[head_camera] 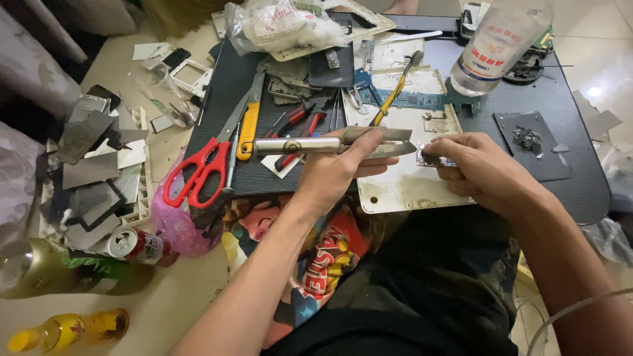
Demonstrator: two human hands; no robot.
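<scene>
My left hand (pixel 343 168) grips a metal-handled utility knife (pixel 310 146) held level, its blade tip pointing right toward a small flat metal part (pixel 432 160). My right hand (pixel 478 171) pinches that small part from the right, just above a stained white board (pixel 402 188) lying on the low black table (pixel 567 191). The blade tip touches or nearly touches the part; I cannot tell which.
Red-handled scissors (pixel 198 173), a yellow cutter (pixel 247 130), red pliers (pixel 297 122), circuit boards (pixel 422 99), a clear plastic bottle (pixel 494 43) and a bag (pixel 277 26) crowd the table. On the floor at left lie metal plates (pixel 89 171), a can (pixel 135 245) and bottles (pixel 59 270).
</scene>
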